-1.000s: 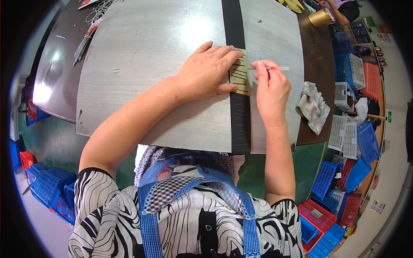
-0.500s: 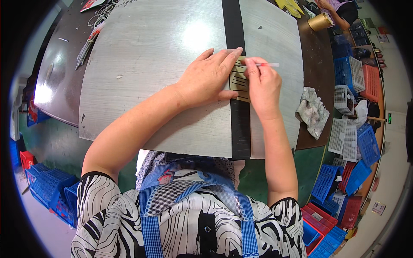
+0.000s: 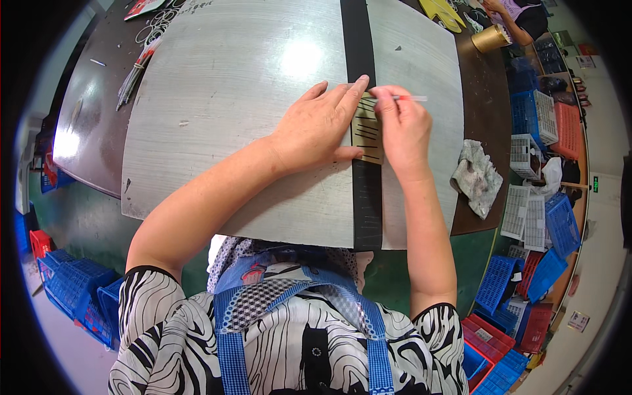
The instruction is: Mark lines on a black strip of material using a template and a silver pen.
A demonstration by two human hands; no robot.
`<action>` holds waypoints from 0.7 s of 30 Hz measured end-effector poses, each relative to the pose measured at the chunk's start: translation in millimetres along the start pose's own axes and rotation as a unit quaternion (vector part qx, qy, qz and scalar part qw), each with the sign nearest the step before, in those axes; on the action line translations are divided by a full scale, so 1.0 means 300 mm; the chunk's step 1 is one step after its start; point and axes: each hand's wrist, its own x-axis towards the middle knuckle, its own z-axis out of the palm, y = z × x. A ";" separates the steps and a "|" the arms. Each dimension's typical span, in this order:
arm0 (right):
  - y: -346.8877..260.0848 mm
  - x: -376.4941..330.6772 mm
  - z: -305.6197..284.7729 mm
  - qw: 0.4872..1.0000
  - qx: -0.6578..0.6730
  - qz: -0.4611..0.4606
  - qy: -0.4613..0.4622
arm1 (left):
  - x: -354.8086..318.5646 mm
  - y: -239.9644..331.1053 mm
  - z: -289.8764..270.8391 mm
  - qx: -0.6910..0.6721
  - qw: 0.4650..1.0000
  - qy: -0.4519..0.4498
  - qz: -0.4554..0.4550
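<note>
My left hand [image 3: 316, 124] lies flat with its fingers stretched out, the fingertips and thumb on a tan slotted template [image 3: 366, 135]. Beneath the template runs a long black strip [image 3: 359, 46], which crosses a grey board [image 3: 217, 112] from far to near. Faint pale lines show on the near part of the strip. In my right hand [image 3: 407, 135] the fingers are pinched around a thin clear pen refill [image 3: 413, 99] with red in it. Its tip points left, at the far end of the template; the exact contact point is too small to make out.
A crumpled grey cloth [image 3: 476, 178] lies right of the board. A gold cylinder [image 3: 491, 38] stands at the far right, near another person's arm [image 3: 510, 20]. Thin pen refills [image 3: 135, 78] lie at the left. Plastic baskets [image 3: 563, 220] are stacked along the right side.
The view has shifted slightly, so the board sits a little lower. Both hands stay at the template, the refill still in my right fingers.
</note>
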 end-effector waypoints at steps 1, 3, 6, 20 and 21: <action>-0.004 0.000 -0.001 1.000 0.001 -0.001 0.000 | -0.002 0.001 -0.001 0.001 1.000 0.000 -0.001; -0.009 -0.001 -0.007 1.000 -0.011 0.025 -0.010 | -0.003 0.003 -0.002 -0.011 1.000 0.015 -0.010; 0.016 0.023 -0.036 0.999 -0.042 0.009 0.007 | -0.006 -0.003 -0.004 0.026 0.999 0.000 0.047; 0.057 0.040 -0.048 0.999 -0.033 0.032 0.012 | 0.164 0.069 -0.113 0.163 0.962 -0.191 0.107; 0.059 0.037 -0.050 0.999 -0.013 0.033 0.023 | 0.200 0.071 -0.124 0.178 0.951 -0.209 0.139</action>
